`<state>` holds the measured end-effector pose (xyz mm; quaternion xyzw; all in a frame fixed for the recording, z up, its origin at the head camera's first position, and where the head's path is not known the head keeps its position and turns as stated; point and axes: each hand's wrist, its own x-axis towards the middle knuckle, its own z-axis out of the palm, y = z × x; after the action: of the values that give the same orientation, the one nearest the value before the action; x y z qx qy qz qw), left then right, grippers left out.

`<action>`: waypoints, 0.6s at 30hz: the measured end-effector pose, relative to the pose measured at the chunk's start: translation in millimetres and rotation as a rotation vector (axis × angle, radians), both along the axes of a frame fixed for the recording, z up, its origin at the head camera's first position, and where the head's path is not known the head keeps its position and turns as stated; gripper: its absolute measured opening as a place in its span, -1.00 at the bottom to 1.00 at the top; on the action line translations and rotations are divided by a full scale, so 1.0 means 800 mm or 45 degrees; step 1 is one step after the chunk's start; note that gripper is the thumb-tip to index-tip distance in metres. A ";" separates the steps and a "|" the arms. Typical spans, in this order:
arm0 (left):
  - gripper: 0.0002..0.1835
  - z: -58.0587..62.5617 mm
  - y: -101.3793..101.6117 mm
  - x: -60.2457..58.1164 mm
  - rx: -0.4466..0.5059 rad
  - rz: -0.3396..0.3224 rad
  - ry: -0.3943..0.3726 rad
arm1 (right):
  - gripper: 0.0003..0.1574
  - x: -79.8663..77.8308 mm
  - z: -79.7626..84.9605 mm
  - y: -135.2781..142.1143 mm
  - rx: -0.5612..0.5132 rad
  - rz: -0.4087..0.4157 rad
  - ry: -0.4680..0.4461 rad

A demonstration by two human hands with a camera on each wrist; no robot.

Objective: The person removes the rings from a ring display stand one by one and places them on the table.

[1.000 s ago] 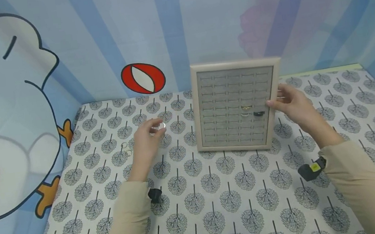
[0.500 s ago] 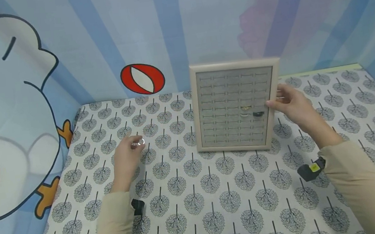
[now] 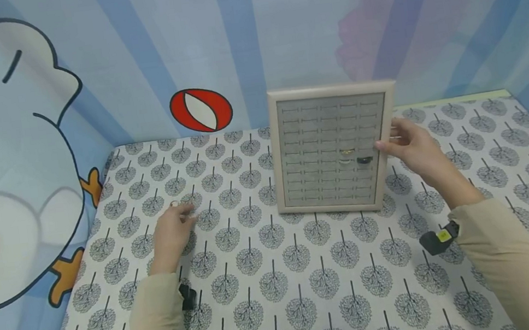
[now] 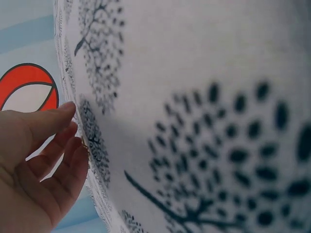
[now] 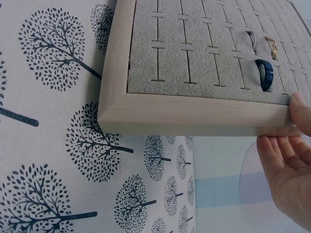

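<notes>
A ring display board (image 3: 324, 124), a grey slotted panel in a pale frame, stands propped upright. My right hand (image 3: 416, 152) grips its right edge, thumb on the front and fingers behind. Three rings sit in its slots: a dark blue ring (image 5: 265, 75), a gold ring (image 5: 271, 47) and a silver ring (image 5: 252, 41). Low over the tablecloth at the left, my left hand (image 3: 172, 234) has its thumb apart from its bent fingers. A small ring (image 3: 173, 203) shows just past its knuckles. Near the fingertips in the left wrist view is a thin gold-coloured edge (image 4: 84, 144).
A white tablecloth (image 3: 298, 282) printed with dark trees covers the table. Behind it hangs a blue striped backdrop (image 3: 287, 30) with cartoon figures. Black wrist cameras are strapped at both sleeves.
My left hand has moved left and toward me. The pale ring that showed at its fingertips earlier is no longer visible there. My right hand and the board have stayed in place.
</notes>
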<state>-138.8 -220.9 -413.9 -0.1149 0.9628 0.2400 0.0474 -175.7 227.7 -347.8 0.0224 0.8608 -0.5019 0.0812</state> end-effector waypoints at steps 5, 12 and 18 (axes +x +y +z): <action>-0.64 0.000 -0.001 0.000 -0.047 -0.009 0.001 | -0.13 0.000 0.000 0.000 0.004 -0.002 0.012; -0.65 -0.001 -0.002 0.000 -0.046 -0.022 0.007 | -0.11 0.001 0.001 0.000 0.009 0.000 0.019; -0.66 0.001 0.000 -0.001 -0.046 -0.014 0.006 | -0.13 0.001 0.001 0.000 0.004 0.005 0.014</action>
<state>-139.2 -221.2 -413.0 -0.1101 0.9676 0.2227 0.0444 -174.6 227.5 -347.2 0.0180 0.8621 -0.5005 0.0777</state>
